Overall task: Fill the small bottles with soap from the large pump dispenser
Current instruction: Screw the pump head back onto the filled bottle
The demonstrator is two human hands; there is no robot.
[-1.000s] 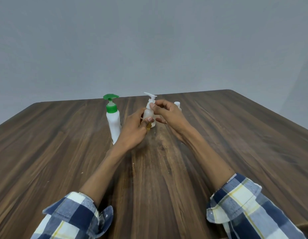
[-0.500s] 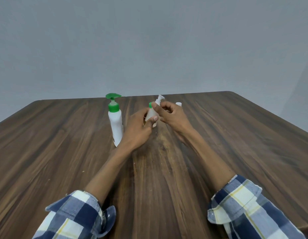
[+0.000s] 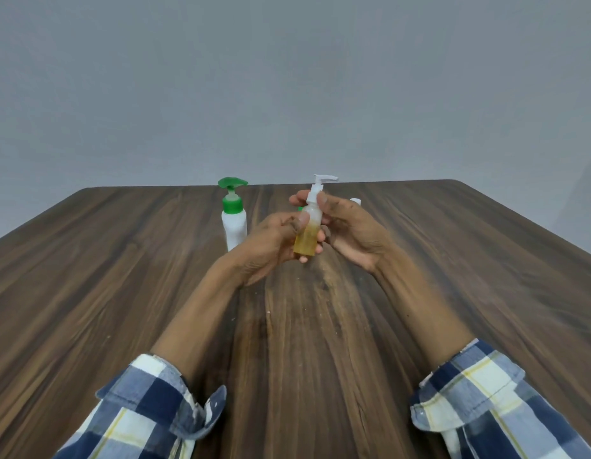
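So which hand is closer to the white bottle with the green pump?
Left. The left hand sits just right of the green-pump bottle, nearly touching it, holding the small amber bottle. The right hand is farther right, beyond that small bottle, gripping its top.

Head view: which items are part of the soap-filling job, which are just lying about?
In the job:
- small clear bottle, amber liquid in its lower part, white pump top, held off the table
- left hand, gripping its body
- right hand, fingers at its pump collar
- white bottle with green pump, standing on the table

Lying about:
- small white-topped item, mostly hidden behind the right hand; role unclear
- wooden table
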